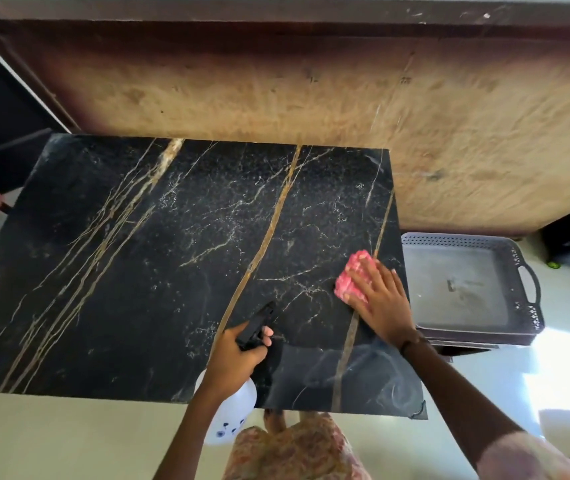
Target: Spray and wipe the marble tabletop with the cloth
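From the head camera, the black marble tabletop point(159, 258) with gold veins fills the middle of the view. The pink cloth point(350, 276) lies near its right edge, and the right hand point(380, 299) presses flat on it, fingers spread and straight, covering the cloth's near half. The left hand point(238, 358) curls around the neck of a white spray bottle point(231, 415), a finger on its black trigger head, held over the table's near edge. Just right of the table sits a grey plastic tray point(525, 271) with handles. A worn brown board point(311, 95) stands behind the table.
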{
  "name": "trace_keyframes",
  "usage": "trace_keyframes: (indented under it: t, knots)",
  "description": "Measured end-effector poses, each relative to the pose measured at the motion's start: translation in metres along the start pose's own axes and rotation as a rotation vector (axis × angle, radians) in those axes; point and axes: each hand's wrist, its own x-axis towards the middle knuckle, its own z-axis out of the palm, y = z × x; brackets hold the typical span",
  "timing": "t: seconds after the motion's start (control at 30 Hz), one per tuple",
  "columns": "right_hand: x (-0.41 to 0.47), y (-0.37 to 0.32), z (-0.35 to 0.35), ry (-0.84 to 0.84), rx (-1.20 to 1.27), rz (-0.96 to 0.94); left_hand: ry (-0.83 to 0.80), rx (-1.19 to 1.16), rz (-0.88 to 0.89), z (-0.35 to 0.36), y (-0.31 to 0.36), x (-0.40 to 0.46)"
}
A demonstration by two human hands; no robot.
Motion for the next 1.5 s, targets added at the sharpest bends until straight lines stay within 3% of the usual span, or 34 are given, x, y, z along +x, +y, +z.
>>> trace_keyframes:
  t: [0.1, 0.17, 0.33, 0.43, 0.63, 0.73, 0.8, 0.93, 1.03, 1.2, 1.33, 1.5]
  knots:
    - [0.030, -0.040, 0.001, 0.015, 0.068, 0.193, -0.003, 0.012, 0.009, 0.002, -0.003, -0.003]
    - [0.032, -0.073, 0.009, 0.020, 0.075, 0.201, 0.001, 0.017, 0.007, 0.003, -0.007, -0.005]
    - [-0.038, -0.102, 0.028, -0.019, -0.021, -0.201, -0.012, 0.035, 0.000, 0.006, -0.017, -0.010]
    - [-0.087, -0.069, 0.032, -0.045, -0.042, -0.272, -0.031, 0.013, -0.005, 0.009, -0.019, -0.018]
    - [-0.069, 0.015, 0.011, -0.013, -0.024, 0.075, -0.017, 0.041, -0.020, 0.002, -0.031, -0.030]
    - [-0.033, 0.004, 0.005, 0.011, 0.044, 0.266, -0.014, 0.038, -0.022, -0.001, -0.040, -0.038]
    - [-0.020, -0.022, 0.006, 0.008, 0.070, 0.291, -0.017, 0.038, -0.028, -0.002, -0.045, -0.042]
    - [-0.058, -0.065, 0.023, 0.000, 0.015, 0.034, -0.006, 0.071, -0.051, -0.003, -0.052, -0.047]
    - [-0.113, -0.052, 0.032, -0.023, -0.048, -0.143, -0.011, 0.095, -0.042, -0.004, -0.052, -0.050]
    - [-0.122, 0.001, 0.022, -0.012, -0.050, 0.031, -0.033, 0.095, -0.018, -0.007, -0.049, -0.053]
    - [-0.081, -0.026, 0.013, -0.019, -0.014, 0.160, -0.037, 0.085, -0.013, -0.011, -0.051, -0.059]
    - [-0.065, -0.122, 0.029, -0.011, -0.013, -0.051, -0.011, 0.052, -0.036, -0.017, -0.061, -0.064]
